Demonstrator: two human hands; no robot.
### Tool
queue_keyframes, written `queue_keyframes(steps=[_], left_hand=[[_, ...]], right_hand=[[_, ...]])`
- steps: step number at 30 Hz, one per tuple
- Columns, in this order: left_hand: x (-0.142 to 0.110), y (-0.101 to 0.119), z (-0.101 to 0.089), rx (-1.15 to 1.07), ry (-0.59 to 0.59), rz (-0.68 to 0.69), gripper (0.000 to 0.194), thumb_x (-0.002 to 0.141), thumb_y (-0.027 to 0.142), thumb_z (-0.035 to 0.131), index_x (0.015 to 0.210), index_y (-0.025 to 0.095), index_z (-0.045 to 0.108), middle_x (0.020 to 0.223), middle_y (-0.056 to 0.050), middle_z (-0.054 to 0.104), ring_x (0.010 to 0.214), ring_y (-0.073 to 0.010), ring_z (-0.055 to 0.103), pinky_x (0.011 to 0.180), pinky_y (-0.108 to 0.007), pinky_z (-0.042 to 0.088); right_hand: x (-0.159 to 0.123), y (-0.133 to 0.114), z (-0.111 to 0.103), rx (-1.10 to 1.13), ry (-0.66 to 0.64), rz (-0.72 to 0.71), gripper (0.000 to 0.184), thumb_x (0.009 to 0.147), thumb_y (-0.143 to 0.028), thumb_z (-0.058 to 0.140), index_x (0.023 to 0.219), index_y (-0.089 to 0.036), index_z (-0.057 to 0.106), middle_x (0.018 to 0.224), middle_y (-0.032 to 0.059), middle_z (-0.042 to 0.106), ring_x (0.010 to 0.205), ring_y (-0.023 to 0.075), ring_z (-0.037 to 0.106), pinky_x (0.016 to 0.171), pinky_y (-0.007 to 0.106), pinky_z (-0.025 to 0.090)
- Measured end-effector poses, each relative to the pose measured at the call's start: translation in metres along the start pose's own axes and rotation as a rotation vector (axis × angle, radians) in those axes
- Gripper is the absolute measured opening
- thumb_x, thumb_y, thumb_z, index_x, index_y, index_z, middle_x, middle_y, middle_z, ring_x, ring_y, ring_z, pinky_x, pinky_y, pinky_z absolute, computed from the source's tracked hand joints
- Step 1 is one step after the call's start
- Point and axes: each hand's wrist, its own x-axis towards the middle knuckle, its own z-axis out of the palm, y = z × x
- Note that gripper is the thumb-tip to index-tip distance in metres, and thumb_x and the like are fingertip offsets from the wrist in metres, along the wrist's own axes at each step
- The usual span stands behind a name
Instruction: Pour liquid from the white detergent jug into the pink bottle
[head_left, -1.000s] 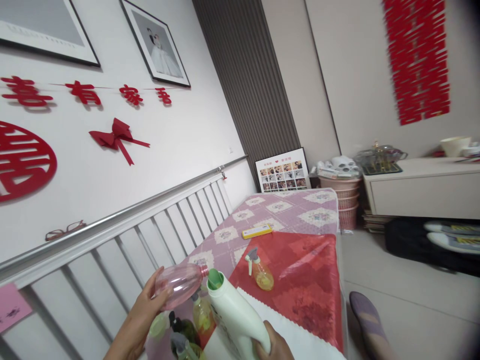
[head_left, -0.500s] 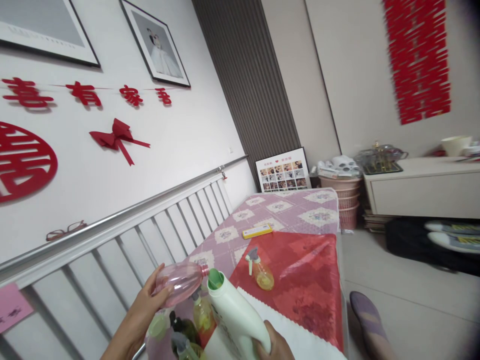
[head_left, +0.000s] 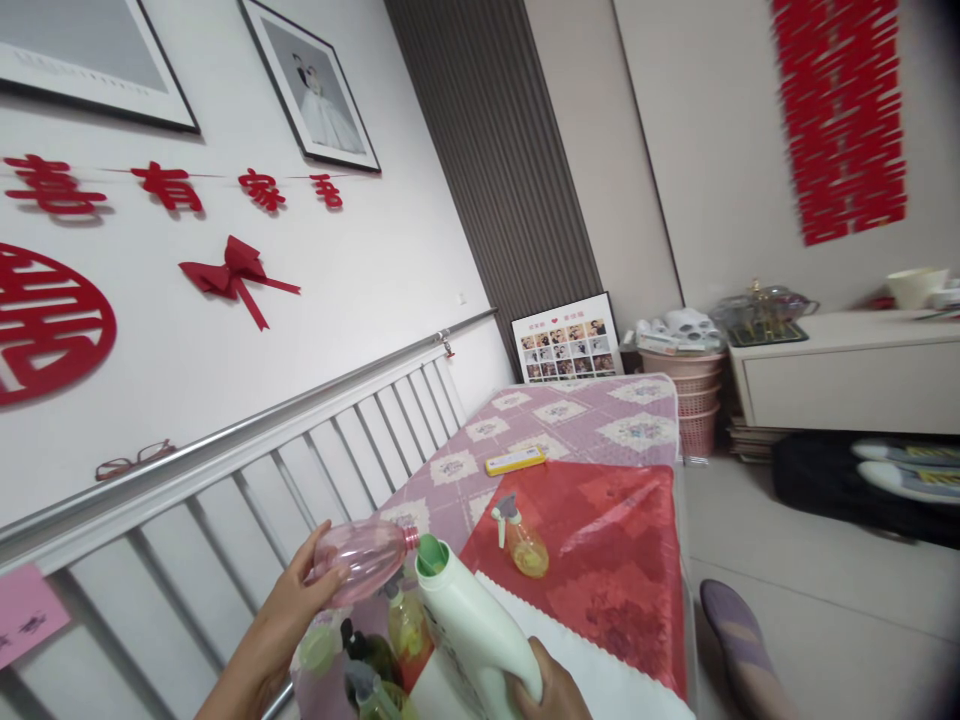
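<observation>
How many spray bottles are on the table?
3 for sure: a yellow spray bottle alone on the red cloth, a yellowish one and a dark one below the held bottles; others may be hidden.

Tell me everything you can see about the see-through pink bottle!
The clear pink plastic bottle is round-bodied with a narrow neck and no cap, and looks empty. The left hand holds it by its base, tipped almost on its side, open mouth pointing right. The mouth sits right next to the green spout of the big white plastic jug, which the right hand grips. Whether the two openings touch cannot be told. Small spray bottles stand underneath.
</observation>
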Motion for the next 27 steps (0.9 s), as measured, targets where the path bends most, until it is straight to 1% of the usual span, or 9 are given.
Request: queue_keyframes(steps=[2, 4, 7, 11, 16, 21, 27], left_hand=[[-0.0008, 0.0018, 0.0003, -0.002, 0.005, 0.007, 0.096, 0.07, 0.052, 0.074, 0.151, 0.027, 0.028, 0.149, -0.018, 0.05, 0.134, -0.0303, 0.053, 0.107, -0.042, 0.047], [-0.0008, 0.0031, 0.0003, 0.0, 0.006, 0.004, 0.099, 0.069, 0.053, 0.075, 0.151, 0.026, 0.027, 0.149, -0.019, 0.049, 0.132, -0.0318, 0.054, 0.107, -0.044, 0.048], [0.0009, 0.0031, -0.0008, 0.019, -0.002, 0.007, 0.097, 0.07, 0.054, 0.074, 0.151, 0.028, 0.027, 0.15, -0.018, 0.047, 0.132, -0.0321, 0.054, 0.11, -0.048, 0.044], [0.004, 0.0, -0.0032, 0.036, -0.017, 0.027, 0.095, 0.071, 0.056, 0.072, 0.151, 0.029, 0.027, 0.153, -0.017, 0.044, 0.135, -0.0322, 0.051, 0.112, -0.049, 0.041], [0.0055, -0.0007, -0.0029, 0.039, -0.028, 0.037, 0.094, 0.074, 0.055, 0.07, 0.151, 0.029, 0.025, 0.153, -0.018, 0.042, 0.136, -0.0316, 0.049, 0.114, -0.049, 0.039], [0.0043, 0.0016, -0.0022, 0.038, -0.012, 0.044, 0.098, 0.069, 0.055, 0.074, 0.151, 0.027, 0.027, 0.151, -0.018, 0.046, 0.13, -0.0313, 0.055, 0.113, -0.047, 0.042], [0.0028, 0.0029, -0.0021, 0.039, 0.004, 0.046, 0.102, 0.066, 0.056, 0.077, 0.151, 0.025, 0.029, 0.151, -0.018, 0.047, 0.129, -0.0305, 0.057, 0.111, -0.045, 0.044]], right_hand=[[-0.0006, 0.0, -0.0001, 0.004, 0.007, -0.005, 0.01, 0.08, -0.032, 0.049, 0.078, -0.026, 0.057, 0.076, 0.0021, 0.074, 0.075, 0.022, 0.072, 0.071, 0.028, 0.053], [-0.0007, -0.0004, -0.0003, 0.004, 0.011, -0.013, 0.01, 0.08, -0.032, 0.049, 0.077, -0.026, 0.057, 0.076, 0.002, 0.073, 0.075, 0.022, 0.071, 0.07, 0.029, 0.053], [-0.0001, -0.0015, -0.0006, 0.002, -0.004, -0.015, 0.013, 0.081, -0.033, 0.047, 0.079, -0.025, 0.057, 0.077, 0.0043, 0.074, 0.076, 0.0235, 0.072, 0.071, 0.03, 0.053], [0.0004, -0.0024, -0.0006, -0.008, -0.029, 0.006, 0.016, 0.08, -0.035, 0.045, 0.081, -0.024, 0.057, 0.079, 0.0068, 0.074, 0.078, 0.0248, 0.072, 0.071, 0.031, 0.054], [0.0011, -0.0016, 0.0004, -0.013, -0.027, 0.008, 0.015, 0.08, -0.036, 0.045, 0.078, -0.025, 0.054, 0.078, 0.0059, 0.074, 0.077, 0.0238, 0.072, 0.07, 0.031, 0.053], [0.0019, -0.0015, 0.0003, -0.003, -0.013, -0.005, 0.013, 0.079, -0.034, 0.046, 0.077, -0.025, 0.055, 0.076, 0.0052, 0.073, 0.074, 0.0238, 0.072, 0.07, 0.031, 0.053], [0.0023, -0.0041, -0.0013, 0.017, -0.019, -0.005, 0.015, 0.081, -0.036, 0.045, 0.078, -0.025, 0.055, 0.076, 0.0042, 0.073, 0.074, 0.0225, 0.071, 0.069, 0.03, 0.053]])
